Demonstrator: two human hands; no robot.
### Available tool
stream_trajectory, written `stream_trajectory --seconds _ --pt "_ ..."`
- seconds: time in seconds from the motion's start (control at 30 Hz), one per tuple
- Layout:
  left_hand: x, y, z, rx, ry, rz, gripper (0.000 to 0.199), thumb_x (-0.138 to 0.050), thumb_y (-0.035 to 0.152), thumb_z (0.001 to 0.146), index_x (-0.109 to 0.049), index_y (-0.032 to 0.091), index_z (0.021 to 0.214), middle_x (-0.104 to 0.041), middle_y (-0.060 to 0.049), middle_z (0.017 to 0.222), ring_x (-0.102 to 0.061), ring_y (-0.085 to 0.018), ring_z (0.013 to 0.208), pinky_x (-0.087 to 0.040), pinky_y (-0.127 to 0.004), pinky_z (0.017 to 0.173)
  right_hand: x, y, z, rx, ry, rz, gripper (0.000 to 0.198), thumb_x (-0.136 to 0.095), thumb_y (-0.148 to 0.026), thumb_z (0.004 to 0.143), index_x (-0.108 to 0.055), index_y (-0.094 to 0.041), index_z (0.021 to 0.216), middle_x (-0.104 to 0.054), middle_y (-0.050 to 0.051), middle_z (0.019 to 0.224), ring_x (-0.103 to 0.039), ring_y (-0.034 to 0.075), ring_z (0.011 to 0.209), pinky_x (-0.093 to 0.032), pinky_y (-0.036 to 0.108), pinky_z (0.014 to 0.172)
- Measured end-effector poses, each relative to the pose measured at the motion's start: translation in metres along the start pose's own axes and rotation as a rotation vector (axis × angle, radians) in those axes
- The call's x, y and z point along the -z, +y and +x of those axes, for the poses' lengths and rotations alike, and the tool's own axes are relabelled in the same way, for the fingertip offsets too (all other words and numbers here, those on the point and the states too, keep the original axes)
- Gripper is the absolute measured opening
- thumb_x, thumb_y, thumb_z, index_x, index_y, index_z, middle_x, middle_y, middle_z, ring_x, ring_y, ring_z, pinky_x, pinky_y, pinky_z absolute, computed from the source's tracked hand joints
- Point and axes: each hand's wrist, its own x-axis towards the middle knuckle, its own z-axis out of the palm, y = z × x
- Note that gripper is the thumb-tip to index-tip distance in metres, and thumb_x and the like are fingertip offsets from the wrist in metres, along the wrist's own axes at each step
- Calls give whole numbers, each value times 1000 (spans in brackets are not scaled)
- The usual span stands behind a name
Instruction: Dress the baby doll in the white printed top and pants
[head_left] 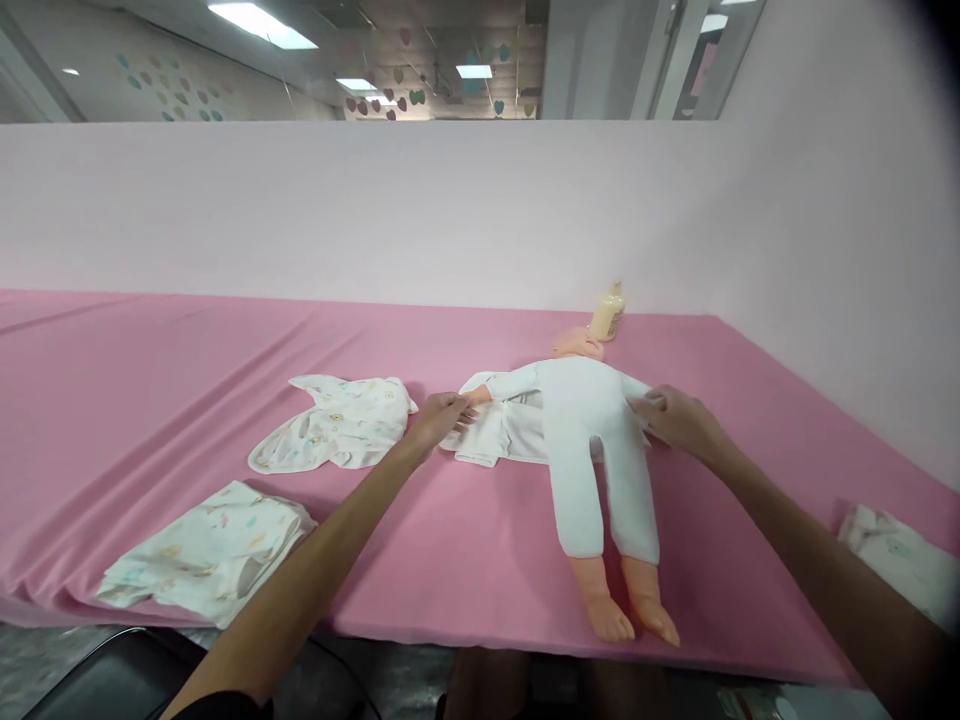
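Note:
A baby doll (582, 400) with a white cloth body lies on the pink-covered table, its feet toward me and its head at the far end. My left hand (444, 416) pinches the doll's hand, drawing that arm out sideways. On the other side, my right hand (679, 425) has its fingers closed around the doll's other arm, whose end is hidden. Beneath the doll lies a white baby top (484, 438), spread out flat with part of it covered by the doll's back.
A printed baby garment (349, 425) and a folded printed cloth (210, 548) lie to the left. Behind the doll's head stands a yellowish pump bottle (607, 314). Another folded white cloth (896, 555) sits at the right. A dark chair (112, 680) is below the table edge.

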Motion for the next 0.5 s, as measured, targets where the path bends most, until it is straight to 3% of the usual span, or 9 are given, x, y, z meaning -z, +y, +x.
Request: stream_trajectory --seconds 0.07,0.1,0.2,0.27,0.37,0.5 --pt "11 0 13 -24 132 87 16 -67 26 83 -64 17 70 -66 -5 72 -61 -17 70 -45 -26 62 -9 -29 4 128 54 -181 37 -54 -45 91 -64 -18 115 -70 16 112 -65 36 104 -49 53 90" --pt "13 0 20 -17 171 111 21 -67 24 82 -59 18 63 -59 -2 62 -56 -15 64 -40 -25 58 -18 -46 6 263 44 -183 38 -51 -41 94 -61 -18 122 -66 16 122 -62 35 112 -46 52 96" --pt "13 -2 45 47 160 133 37 -68 17 79 -45 19 50 -39 3 45 -45 -12 52 -29 -25 53 -63 -99 19 735 -163 -218 38 -53 -34 93 -59 -17 127 -61 15 134 -53 33 126 -39 47 106" --pt "8 -5 59 95 115 125 38 -70 16 77 -44 19 49 -37 3 42 -45 -13 49 -29 -26 53 -95 -127 30 982 -324 -294 45 -59 -26 88 -57 -17 132 -59 14 136 -51 31 127 -38 44 107" --pt "0 -7 73 174 25 62 28 -73 26 78 -56 17 57 -53 -2 48 -55 -17 54 -39 -28 55 -131 -151 45 1019 -429 -461 59 -66 -19 80 -52 -14 137 -58 17 136 -50 34 128 -38 44 104" --pt "0 -6 80 251 -77 -78 21 -70 33 81 -66 15 72 -70 -10 70 -65 -23 66 -51 -32 62 -141 -153 58 988 -431 -499 39 -59 -33 91 -61 -16 125 -63 15 118 -60 31 106 -41 42 92"
